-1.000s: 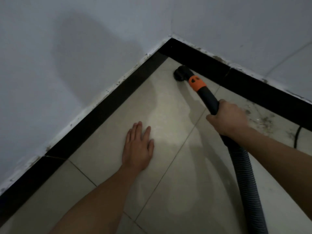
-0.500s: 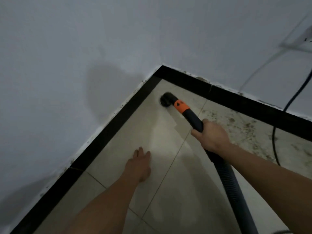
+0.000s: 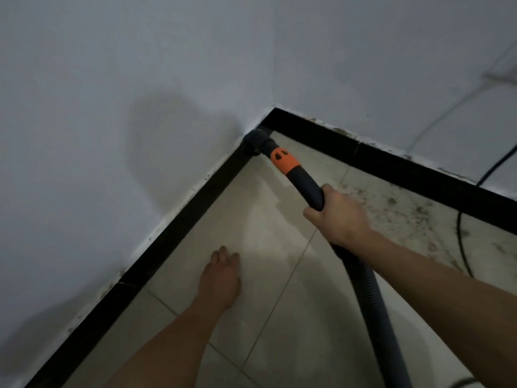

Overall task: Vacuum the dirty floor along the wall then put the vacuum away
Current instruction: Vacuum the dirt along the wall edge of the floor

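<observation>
My left hand (image 3: 221, 278) is planted on the tiled floor (image 3: 279, 317) near the black skirting (image 3: 179, 228). Its fingers lie loose and hold nothing, and the arm is stretched forward as a prop. Further along, the vacuum's nozzle (image 3: 256, 142) is tucked into the corner, touching the skirting where the two walls meet. Behind it come an orange collar (image 3: 285, 161) and a dark tube (image 3: 307, 186). I judge the tube stiff and light, and the best place to grip, since it is close enough to the nozzle to steer it. My right hand (image 3: 340, 217) is wrapped firmly round that tube below the collar, with the forearm reaching in from the lower right. From under the hand the ribbed hose (image 3: 372, 309) trails back toward me. It looks bendy and likely to drag, so I would not steer from it. Further right, scattered dirt (image 3: 405, 208) lies along the far wall, and a thin black cable (image 3: 461, 247) crosses it, which I think could snag.
</observation>
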